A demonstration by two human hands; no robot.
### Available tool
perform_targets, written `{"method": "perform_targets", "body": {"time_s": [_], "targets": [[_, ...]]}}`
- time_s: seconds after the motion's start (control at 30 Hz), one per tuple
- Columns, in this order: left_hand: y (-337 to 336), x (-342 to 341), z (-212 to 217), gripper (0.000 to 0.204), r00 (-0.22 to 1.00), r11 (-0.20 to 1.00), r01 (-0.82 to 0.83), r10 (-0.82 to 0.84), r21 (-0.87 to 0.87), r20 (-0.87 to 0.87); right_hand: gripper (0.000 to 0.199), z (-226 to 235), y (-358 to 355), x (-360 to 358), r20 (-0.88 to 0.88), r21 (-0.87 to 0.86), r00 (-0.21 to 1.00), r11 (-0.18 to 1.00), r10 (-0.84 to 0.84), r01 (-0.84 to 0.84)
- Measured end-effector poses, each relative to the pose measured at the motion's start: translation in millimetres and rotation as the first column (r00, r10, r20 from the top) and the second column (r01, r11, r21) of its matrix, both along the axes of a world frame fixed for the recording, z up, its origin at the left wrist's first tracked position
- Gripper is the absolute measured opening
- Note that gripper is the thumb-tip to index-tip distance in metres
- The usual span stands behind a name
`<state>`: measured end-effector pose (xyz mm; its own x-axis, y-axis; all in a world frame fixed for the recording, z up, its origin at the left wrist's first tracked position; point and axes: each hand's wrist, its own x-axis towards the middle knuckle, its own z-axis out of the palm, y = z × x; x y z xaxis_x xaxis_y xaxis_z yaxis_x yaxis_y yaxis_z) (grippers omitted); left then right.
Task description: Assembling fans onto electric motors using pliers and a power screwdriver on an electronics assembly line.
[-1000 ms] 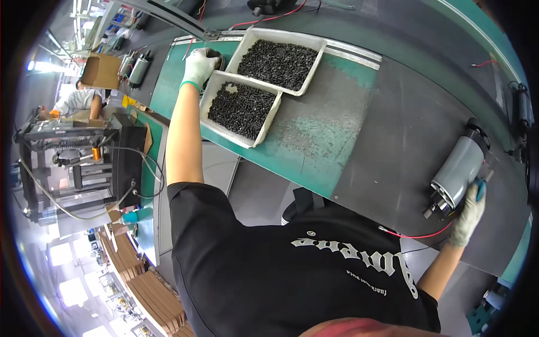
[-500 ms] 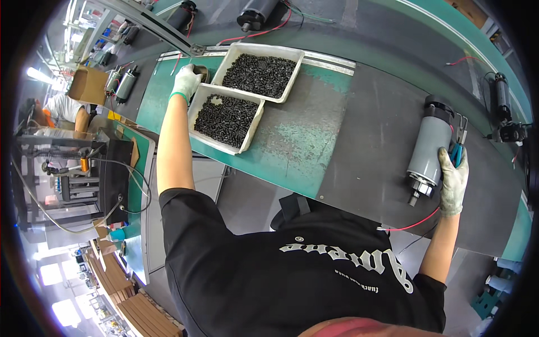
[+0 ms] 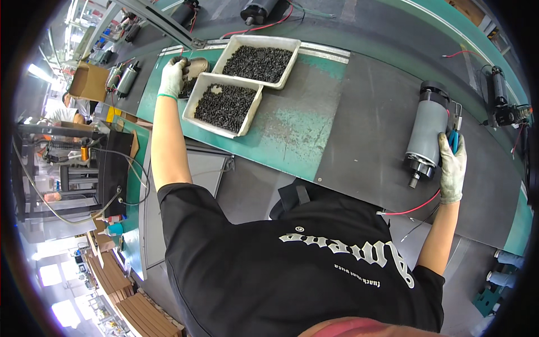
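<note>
My left hand (image 3: 173, 77), in a white glove with dark fingertips, is at the left edge of a small beige container (image 3: 196, 67) with black pieces in it. Its fingers are curled together; whatever they hold is hidden. Beside that container stand two white trays (image 3: 254, 115) full of small black parts (image 3: 222, 106). Far to the right, my gloved right hand (image 3: 452, 174) is closed around pliers with blue handles (image 3: 453, 139), their jaws pointing away from me. Right next to these pliers lies a grey cylindrical motor (image 3: 425, 132), its shaft end toward me.
A red lead (image 3: 412, 211) runs along the bench's near edge below the motor. More motors (image 3: 258, 10) lie on the far belt. A metal frame post (image 3: 163, 25) rises behind the trays. At left are an open carton (image 3: 88, 81), a machine with cables (image 3: 115, 163) and another person (image 3: 64, 115).
My left hand has shifted left and slightly toward the far side, uncovering the small container's inside. My right hand keeps the pliers beside the motor. The whole view has moved slightly.
</note>
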<state>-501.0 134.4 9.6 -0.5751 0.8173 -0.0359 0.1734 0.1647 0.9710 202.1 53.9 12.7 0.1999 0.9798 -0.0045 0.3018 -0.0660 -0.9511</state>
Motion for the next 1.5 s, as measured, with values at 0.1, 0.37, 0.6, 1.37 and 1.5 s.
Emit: {"method": "perform_targets", "body": {"time_s": [0.1,0.37,0.6,1.37,1.5], "targets": [[-6,4,2,0.008,0.998,0.998,-0.04,0.037,0.048,0.057,0.031,1,1,3,0.054,-0.012,0.998,1.0,0.009,-0.008],[-19,34,10,0.008,0.983,0.97,-0.123,0.09,0.211,0.161,0.044,4,-13,10,0.232,0.116,0.972,0.993,-0.026,-0.001],[-19,48,21,0.006,0.992,0.963,-0.111,0.124,0.245,-0.039,0.044,17,-25,8,0.061,0.22,0.997,0.975,-0.057,0.042],[-28,19,51,0.023,0.316,0.989,-0.049,-0.121,-0.143,-0.941,0.049,5,-42,28,0.152,0.123,0.981,0.987,-0.119,0.1],[-33,173,55,0.019,0.963,0.945,0.208,-0.153,0.251,-0.224,0.047,28,-50,9,0.257,0.297,0.963,0.955,-0.084,0.005]]}}
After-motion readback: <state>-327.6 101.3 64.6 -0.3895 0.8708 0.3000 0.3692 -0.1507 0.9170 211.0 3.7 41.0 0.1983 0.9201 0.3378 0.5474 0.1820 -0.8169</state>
